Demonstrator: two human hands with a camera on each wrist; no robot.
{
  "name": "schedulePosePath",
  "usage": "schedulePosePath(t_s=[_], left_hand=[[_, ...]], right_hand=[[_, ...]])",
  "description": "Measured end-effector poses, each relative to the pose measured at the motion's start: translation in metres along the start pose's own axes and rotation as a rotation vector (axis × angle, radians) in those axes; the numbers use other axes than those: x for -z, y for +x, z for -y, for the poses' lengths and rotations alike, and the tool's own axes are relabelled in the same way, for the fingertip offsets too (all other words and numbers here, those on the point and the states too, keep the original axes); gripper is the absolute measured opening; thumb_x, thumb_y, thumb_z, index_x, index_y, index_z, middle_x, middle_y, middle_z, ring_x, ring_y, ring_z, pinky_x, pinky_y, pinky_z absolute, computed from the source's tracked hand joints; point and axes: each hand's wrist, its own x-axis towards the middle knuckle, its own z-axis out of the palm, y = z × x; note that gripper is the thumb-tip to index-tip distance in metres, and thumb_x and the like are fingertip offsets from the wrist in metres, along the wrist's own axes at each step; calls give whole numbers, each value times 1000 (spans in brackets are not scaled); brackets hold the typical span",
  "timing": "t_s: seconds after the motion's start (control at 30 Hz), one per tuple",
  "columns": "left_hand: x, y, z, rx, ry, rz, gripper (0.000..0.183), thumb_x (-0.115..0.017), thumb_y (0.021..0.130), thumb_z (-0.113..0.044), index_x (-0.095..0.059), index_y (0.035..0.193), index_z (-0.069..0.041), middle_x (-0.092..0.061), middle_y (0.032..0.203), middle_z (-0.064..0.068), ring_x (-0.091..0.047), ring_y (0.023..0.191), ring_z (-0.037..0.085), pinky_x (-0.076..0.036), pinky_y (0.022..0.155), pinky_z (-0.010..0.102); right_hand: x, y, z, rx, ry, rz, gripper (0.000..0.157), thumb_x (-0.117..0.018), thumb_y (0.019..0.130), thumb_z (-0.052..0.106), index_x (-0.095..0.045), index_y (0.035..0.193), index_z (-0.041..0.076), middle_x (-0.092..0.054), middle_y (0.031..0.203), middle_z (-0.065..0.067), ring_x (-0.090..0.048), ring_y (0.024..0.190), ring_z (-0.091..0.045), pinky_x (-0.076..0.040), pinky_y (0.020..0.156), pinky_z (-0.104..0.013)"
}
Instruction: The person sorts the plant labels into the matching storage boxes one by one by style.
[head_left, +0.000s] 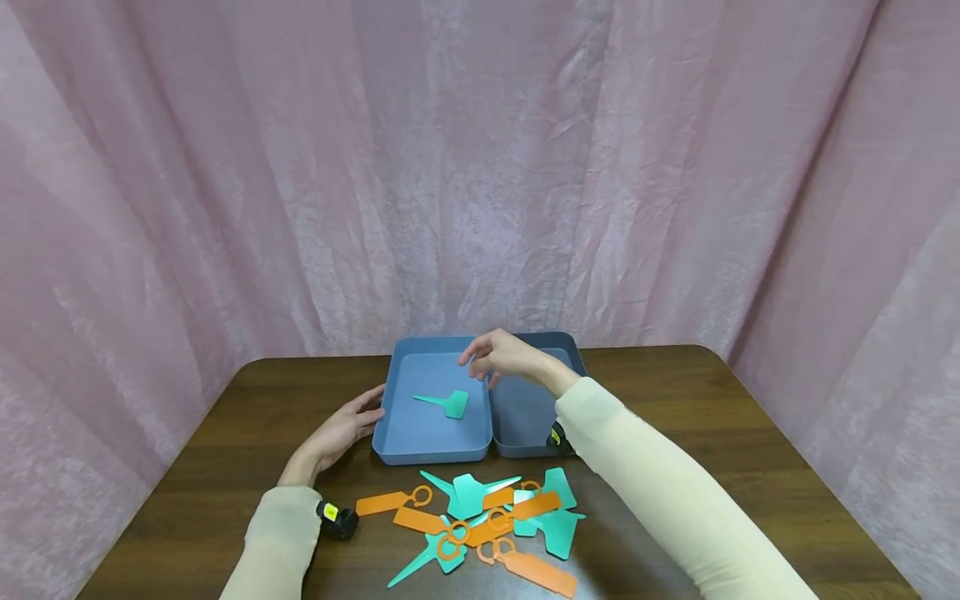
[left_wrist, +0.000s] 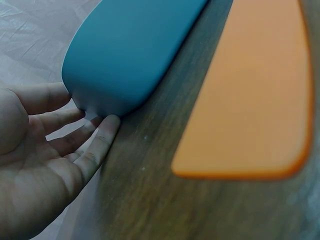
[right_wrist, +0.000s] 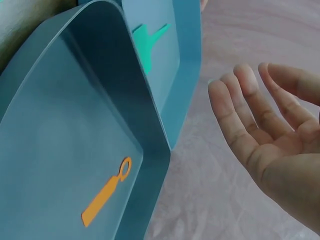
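Two blue-grey trays stand side by side on the table. In the left tray [head_left: 431, 442] lies one green T-shaped plant label [head_left: 455, 404]; the right tray [head_left: 525, 412] contains an orange tag with a ring end [right_wrist: 102, 197], seen in the right wrist view. My left hand [head_left: 345, 429] touches the left tray's outer side with its fingertips, which the left wrist view shows against the tray wall [left_wrist: 120, 55]. Above the trays, near their shared edge, hovers my right hand [head_left: 510, 354], fingers loosely bent and nothing between them.
In front of the trays lies a loose, overlapping pile of several green labels [head_left: 558, 532] and orange ring-ended tags [head_left: 540, 573]. One orange tag [head_left: 381, 503] sits close to the left wrist. Behind the wooden table [head_left: 285, 400] hangs a pink curtain [head_left: 480, 167].
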Motion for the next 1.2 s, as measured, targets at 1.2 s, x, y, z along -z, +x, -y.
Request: schedulePosePath(t_s=[1.2], left_hand=[[1,-1,-2,-11,6,-1,62,-40,114,-16,-11,168,-7,-11,171,23,-26,153,43,-26,124,58]], right_hand=[[21,-69,-36,68,-38,131,26,-60,104,7,-68,128,1,-74,104,-7,-69,99,-31,-55,93,-63]])
